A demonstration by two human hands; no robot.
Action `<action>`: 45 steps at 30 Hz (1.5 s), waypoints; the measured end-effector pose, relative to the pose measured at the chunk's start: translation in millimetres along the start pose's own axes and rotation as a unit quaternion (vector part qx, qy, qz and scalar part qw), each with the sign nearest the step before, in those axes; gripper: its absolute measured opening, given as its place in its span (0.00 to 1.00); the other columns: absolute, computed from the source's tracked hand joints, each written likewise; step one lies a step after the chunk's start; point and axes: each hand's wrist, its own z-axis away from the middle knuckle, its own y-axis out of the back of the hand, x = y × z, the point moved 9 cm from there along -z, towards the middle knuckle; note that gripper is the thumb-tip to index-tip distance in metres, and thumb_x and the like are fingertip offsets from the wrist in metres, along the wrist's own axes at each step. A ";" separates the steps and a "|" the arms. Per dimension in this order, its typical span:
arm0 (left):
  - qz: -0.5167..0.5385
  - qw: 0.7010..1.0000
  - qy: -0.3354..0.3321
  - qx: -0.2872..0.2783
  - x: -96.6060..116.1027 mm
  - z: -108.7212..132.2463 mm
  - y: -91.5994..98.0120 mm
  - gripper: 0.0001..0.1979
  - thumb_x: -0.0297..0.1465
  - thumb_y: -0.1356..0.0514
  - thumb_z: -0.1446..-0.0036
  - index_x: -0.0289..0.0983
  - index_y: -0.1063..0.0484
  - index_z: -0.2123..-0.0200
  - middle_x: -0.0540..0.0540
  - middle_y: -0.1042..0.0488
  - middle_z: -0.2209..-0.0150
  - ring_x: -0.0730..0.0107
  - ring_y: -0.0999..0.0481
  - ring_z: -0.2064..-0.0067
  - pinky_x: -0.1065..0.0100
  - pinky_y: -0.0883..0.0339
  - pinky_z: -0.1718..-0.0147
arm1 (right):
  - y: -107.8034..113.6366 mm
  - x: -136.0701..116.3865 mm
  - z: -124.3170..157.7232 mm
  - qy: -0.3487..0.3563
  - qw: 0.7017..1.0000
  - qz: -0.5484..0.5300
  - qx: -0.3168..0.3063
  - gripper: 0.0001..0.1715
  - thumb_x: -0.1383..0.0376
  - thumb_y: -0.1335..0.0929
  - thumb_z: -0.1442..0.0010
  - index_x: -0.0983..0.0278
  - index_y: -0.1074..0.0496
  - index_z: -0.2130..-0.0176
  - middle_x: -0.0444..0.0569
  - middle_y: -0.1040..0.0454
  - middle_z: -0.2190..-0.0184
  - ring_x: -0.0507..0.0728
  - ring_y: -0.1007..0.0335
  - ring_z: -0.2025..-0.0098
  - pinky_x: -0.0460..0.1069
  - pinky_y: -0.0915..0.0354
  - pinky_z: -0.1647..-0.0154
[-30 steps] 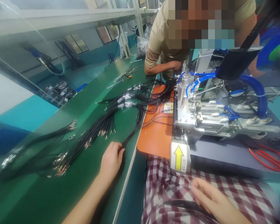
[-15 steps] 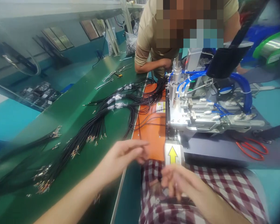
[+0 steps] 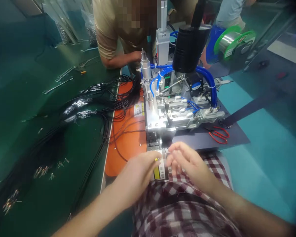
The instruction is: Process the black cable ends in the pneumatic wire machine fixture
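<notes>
- Black cables (image 3: 106, 128) run from the green bench (image 3: 17, 85) at left over the orange plate (image 3: 129, 148) to the machine (image 3: 154, 115).
- Left hand (image 3: 141, 169): half curled, partly covering a yellow-marked label (image 3: 160, 174); one cable (image 3: 120, 154) leads behind it, but blur hides whether it is held.
- Right hand (image 3: 187, 163): loosely curled, just right of the left; cannot tell whether it grips anything.
- Red-handled tool (image 3: 219, 134) lies farther right.

Left hand (image 3: 141, 168) off cables (image 3: 94, 158), now near arrow label (image 3: 160, 173); right hand (image 3: 187, 161) raised beside it (pair closer together).
</notes>
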 end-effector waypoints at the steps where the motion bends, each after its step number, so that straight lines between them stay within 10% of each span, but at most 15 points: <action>1: 0.029 0.999 0.022 0.012 -6.0 -3.0 1.9 0.12 0.31 0.54 0.33 0.39 0.30 0.59 0.49 0.26 0.64 0.70 0.28 0.65 0.70 0.37 0.65 | 5.5 -1.3 -2.7 0.005 1.000 0.006 0.010 0.11 0.57 0.38 0.35 0.63 0.36 0.61 0.43 0.27 0.71 0.48 0.35 0.78 0.45 0.39 0.74; 28: 0.249 0.950 0.169 0.081 -43.0 -28.0 -0.4 0.07 0.33 0.40 0.43 0.36 0.27 0.70 0.52 0.26 0.76 0.76 0.29 0.76 0.75 0.36 0.76 | 27.4 -8.9 -16.7 0.048 0.992 -0.005 0.115 0.10 0.61 0.32 0.40 0.64 0.32 0.69 0.39 0.37 0.78 0.45 0.48 0.81 0.42 0.49 0.82; 45: 0.256 0.949 0.165 0.078 -41.4 -25.1 -2.3 0.07 0.33 0.41 0.43 0.36 0.29 0.70 0.53 0.29 0.80 0.76 0.31 0.79 0.75 0.39 0.80 | 3.0 7.2 -22.6 -0.003 0.992 -0.123 0.019 0.12 0.58 0.31 0.42 0.65 0.31 0.69 0.38 0.38 0.80 0.45 0.50 0.81 0.43 0.52 0.80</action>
